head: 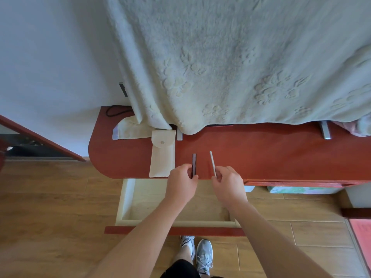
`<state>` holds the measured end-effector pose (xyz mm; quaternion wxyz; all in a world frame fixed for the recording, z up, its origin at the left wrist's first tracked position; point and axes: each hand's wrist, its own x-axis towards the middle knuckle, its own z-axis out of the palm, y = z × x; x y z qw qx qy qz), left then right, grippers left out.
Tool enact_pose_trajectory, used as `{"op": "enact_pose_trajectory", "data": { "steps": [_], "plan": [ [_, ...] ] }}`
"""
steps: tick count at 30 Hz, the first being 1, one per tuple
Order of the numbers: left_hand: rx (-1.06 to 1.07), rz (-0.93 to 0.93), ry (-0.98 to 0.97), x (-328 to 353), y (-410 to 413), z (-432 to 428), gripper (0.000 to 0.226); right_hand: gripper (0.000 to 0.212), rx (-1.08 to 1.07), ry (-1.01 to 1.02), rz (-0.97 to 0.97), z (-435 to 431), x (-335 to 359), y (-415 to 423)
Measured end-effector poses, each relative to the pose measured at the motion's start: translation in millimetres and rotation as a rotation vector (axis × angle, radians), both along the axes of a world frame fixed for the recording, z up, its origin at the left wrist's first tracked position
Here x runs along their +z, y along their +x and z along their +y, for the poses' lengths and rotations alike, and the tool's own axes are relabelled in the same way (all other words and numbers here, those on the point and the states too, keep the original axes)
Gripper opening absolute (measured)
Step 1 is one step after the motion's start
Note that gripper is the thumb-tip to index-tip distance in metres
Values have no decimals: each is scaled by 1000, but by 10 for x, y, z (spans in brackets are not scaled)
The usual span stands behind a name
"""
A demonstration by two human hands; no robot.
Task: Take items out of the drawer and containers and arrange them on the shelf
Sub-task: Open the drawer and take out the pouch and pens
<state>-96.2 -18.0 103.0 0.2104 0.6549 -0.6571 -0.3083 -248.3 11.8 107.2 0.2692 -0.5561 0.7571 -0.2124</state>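
Note:
On the red shelf top (261,157), my left hand (181,182) pinches the near end of a thin dark stick (194,161). My right hand (228,183) pinches the near end of a thin white stick (212,160). Both sticks point away from me, side by side and slightly apart, over the front part of the shelf. A beige fabric pouch (162,159) with a snap flap lies flat just left of the dark stick. Below my hands the pale wooden drawer (128,201) stands pulled out; the part of its inside that shows holds nothing.
A large pale blanket (230,63) hangs over the back of the shelf, covering something on metal feet (325,132). A folded cloth (130,131) and a black cable (116,110) lie at the shelf's left rear. Wooden floor and my shoes (197,251) are below.

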Motion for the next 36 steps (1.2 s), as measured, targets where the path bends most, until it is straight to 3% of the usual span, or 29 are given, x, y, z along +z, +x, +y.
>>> {"op": "enact_pose_trajectory", "data": {
  "steps": [5,15,36],
  "plan": [
    [-8,-27,9,-174,-70,-394,29,7,-35,23,8,-334,-154,16],
    [-23,-43,77,-346,-153,-831,48,2,-57,63,43,-791,-388,24],
    [-44,-84,95,-389,-150,-932,51,31,-100,110,57,-875,-466,19]
  ]
}}
